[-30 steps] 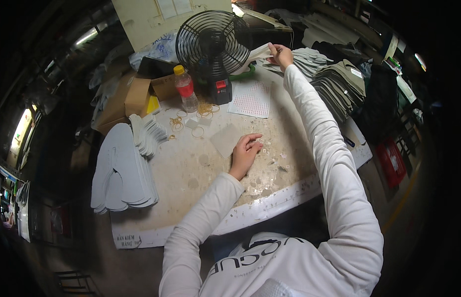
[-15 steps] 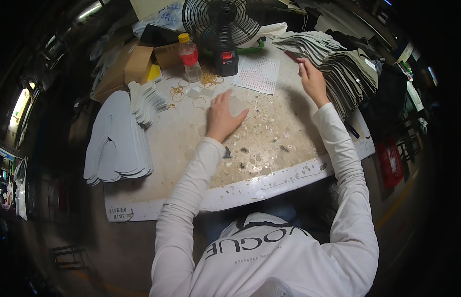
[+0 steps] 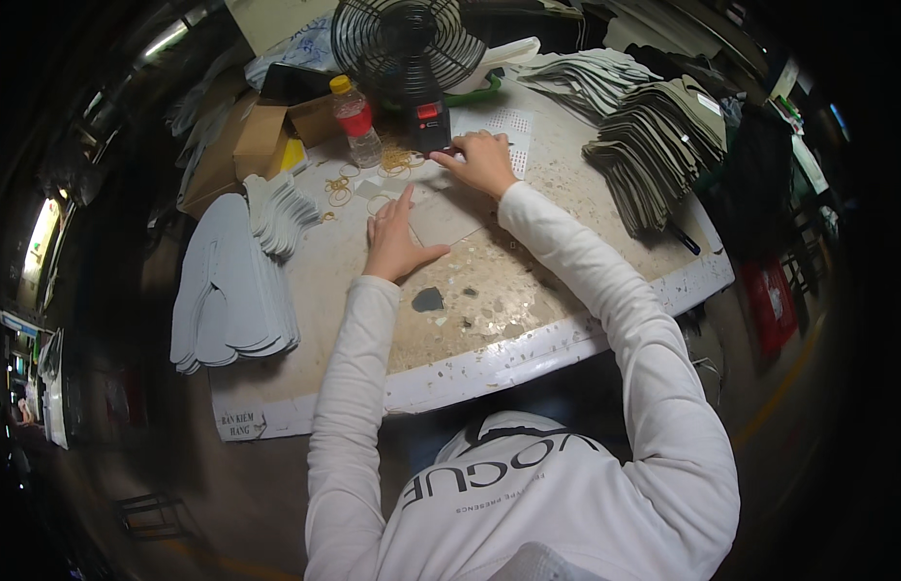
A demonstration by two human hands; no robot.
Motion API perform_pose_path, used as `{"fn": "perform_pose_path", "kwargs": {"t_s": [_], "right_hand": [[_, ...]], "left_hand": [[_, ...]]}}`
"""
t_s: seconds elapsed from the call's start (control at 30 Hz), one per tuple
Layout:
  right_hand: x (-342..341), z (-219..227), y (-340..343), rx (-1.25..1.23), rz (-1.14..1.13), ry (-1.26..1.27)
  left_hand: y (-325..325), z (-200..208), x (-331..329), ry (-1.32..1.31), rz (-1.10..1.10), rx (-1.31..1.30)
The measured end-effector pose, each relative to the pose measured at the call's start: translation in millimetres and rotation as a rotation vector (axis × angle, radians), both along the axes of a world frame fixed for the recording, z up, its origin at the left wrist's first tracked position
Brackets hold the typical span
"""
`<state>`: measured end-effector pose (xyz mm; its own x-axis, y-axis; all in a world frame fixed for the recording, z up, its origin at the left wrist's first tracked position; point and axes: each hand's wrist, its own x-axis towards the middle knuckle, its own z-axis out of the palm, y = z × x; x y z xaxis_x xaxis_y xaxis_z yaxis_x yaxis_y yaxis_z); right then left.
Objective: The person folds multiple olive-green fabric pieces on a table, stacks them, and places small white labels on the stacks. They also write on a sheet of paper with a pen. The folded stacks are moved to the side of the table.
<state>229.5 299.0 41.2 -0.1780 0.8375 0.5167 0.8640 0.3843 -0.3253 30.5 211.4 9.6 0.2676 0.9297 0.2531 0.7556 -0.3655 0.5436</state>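
My left hand (image 3: 394, 242) lies on the table with thumb and fingers spread, at the left edge of a flat beige-grey sheet piece (image 3: 448, 219). Just beyond that piece, my right hand (image 3: 484, 163) is closed around a slim dark reddish tool, mostly hidden by the fingers; its exact kind cannot be made out. Beneath and beside the right hand is a white sheet printed with red marks (image 3: 516, 124). Small pale flat pieces (image 3: 370, 188) and yellow rubber bands (image 3: 339, 191) lie beyond my left hand. Nearer me are a dark grey scrap (image 3: 428, 299) and scattered small offcuts.
Stacked white cut pieces (image 3: 232, 286) stand at the left. A bottle with yellow cap (image 3: 355, 124), a black fan (image 3: 412, 44) and a cardboard box (image 3: 261, 136) are at the back. Layered grey-green pieces (image 3: 654, 145) fill the right side, with a dark pen-like item (image 3: 685, 239) beside them.
My right hand has come left from the stack at the right, carrying the slim tool, to above the sheet piece. My left hand has shifted slightly left. The dark scrap shows more fully.
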Motion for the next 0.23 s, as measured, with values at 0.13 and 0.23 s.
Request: {"fn": "perform_pose_path", "kwargs": {"t_s": [0.13, 0.23], "right_hand": [[-13.4, -11.4, 5.7, 0.159, 0.024, 0.163], [-0.8, -12.2, -14.4, -0.094, 0.153, 0.486]], "left_hand": [[-4.6, 2.1, 4.1, 0.085, 0.011, 0.329], [4.0, 3.4, 25.8, 0.002, -0.134, 0.467]]}}
